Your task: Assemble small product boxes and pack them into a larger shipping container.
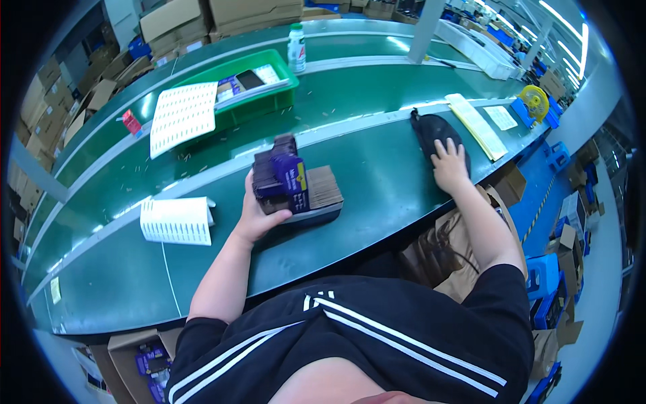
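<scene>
My left hand (256, 217) is wrapped round the left end of a stack of purple cards (274, 176), its thumb along the lower front edge. One purple printed card faces outward from this stack. Right beside it, a row of brown card edges (324, 188) stands packed together above a dark base. My right hand (449, 167) lies with fingers spread on a black, rounded, soft-looking pouch (436, 129) near the front edge of the green table. The hand covers part of the pouch, so whether it grips any of it is hidden.
A sheet of labels (176, 221) curls on the table at left. Beyond a pale rail stands a green bin (259, 101) with papers and another label sheet (183, 116), near a white bottle (297, 48). Yellow-edged papers (476, 126) and a yellow tape dispenser (533, 104) lie at right.
</scene>
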Motion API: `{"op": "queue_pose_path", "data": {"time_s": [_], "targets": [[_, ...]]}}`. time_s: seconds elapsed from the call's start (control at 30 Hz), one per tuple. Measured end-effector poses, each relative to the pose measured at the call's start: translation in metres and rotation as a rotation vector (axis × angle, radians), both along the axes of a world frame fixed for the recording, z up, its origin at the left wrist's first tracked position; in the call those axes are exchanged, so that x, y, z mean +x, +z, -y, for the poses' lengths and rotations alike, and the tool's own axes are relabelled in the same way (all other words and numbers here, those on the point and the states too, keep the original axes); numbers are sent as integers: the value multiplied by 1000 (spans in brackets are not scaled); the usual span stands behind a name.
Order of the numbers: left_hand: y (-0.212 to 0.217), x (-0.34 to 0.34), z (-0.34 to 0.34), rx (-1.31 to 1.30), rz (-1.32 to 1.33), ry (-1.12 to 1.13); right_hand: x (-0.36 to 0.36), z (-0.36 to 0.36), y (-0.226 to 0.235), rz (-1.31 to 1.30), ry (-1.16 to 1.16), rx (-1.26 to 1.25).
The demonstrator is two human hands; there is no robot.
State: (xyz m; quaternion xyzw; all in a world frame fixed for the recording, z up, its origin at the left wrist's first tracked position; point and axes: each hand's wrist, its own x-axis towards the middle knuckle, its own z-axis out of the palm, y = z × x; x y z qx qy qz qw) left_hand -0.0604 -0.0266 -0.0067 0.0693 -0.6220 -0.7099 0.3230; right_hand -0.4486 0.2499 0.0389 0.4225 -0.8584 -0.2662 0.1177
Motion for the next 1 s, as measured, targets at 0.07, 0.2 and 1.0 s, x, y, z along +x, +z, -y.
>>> {"op": "queue_pose_path", "data": {"time_s": [0.07,0.2,1.0], "targets": [[5,0,-3,74,-6,-27,6,-7,9,-73,64,-48],[2,-3,0,-64,-46,-2,82,49,46,102,487,-509],[-8,-4,-8,-181,-54,145,281,116,-32,206,784,-1072]]}}
